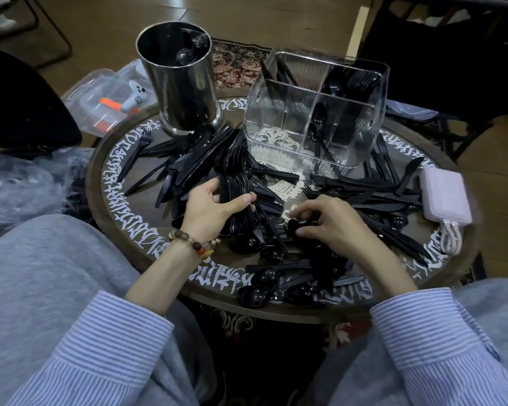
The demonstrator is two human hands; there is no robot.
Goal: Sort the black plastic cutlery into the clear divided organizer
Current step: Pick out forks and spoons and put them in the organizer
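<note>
Black plastic forks, knives and spoons lie scattered over a round table. My left hand grips a thick stack of black forks, tines pointing away from me. My right hand is curled over the pile, its fingertips pinching a black spoon. The clear divided organizer stands at the back right of the table. A few spoons stand in one of its compartments and more cutlery shows in the rear ones. Loose spoons lie near the front edge.
A tall metal canister stands at the back left. A pink power bank with a white cable rests on the right rim. A clear plastic box and plastic bags lie left of the table. My knees flank its front edge.
</note>
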